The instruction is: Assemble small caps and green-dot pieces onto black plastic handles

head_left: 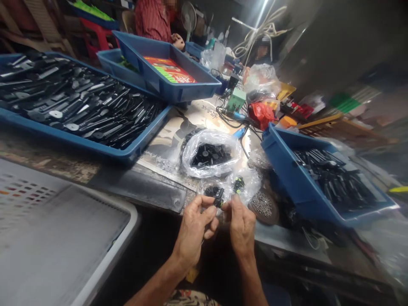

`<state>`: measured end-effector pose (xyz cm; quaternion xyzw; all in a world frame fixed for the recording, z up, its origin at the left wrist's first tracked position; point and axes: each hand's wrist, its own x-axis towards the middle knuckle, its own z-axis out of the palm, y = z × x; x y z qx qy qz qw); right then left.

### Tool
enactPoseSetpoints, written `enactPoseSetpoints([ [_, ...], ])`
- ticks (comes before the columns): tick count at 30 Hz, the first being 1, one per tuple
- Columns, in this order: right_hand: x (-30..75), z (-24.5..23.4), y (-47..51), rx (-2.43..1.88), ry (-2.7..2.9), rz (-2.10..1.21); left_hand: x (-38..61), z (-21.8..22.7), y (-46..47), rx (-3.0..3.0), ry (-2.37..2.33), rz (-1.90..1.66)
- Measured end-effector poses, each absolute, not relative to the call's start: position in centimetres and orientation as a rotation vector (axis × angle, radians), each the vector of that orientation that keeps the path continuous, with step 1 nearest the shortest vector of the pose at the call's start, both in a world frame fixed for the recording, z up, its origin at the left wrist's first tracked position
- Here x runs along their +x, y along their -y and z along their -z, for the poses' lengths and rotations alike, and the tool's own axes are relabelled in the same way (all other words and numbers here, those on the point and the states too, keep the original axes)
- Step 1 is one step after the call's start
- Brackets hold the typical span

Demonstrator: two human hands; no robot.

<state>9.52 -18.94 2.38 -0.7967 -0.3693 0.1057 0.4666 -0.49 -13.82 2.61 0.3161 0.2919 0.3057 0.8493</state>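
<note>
My left hand (194, 225) and my right hand (241, 225) are raised close together at the table's front edge. Between their fingertips is a small black plastic part (218, 197), pinched mainly by my left thumb and forefinger. My right fingers touch its far side, and its exact shape is partly hidden. Just beyond my hands lies a clear plastic bag (244, 185) holding small black and green parts. Behind it sits a larger clear bag (210, 155) of black plastic pieces.
A blue tray of long black plastic pieces (86, 146) fills the left of the table, with another blue tray (165, 74) stacked behind it. A tilted blue tray (306, 170) stands right. A grey plastic crate lid (60, 221) sits near left. Wires, a green box and bags crowd the back; a co-worker sits beyond.
</note>
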Motion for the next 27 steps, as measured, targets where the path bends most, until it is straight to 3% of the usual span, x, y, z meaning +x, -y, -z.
enactPoseSetpoints([
  [9, 9.0, -2.2, 19.8, -1.874, 0.876, -0.569, -0.2, -2.7, 13.4, 0.632, -0.613, -0.646],
  [27, 8.3, -2.3, 20.3, -1.761, 0.786, -0.551, -1.3, -2.5, 14.1, 0.831, -0.644, -0.664],
])
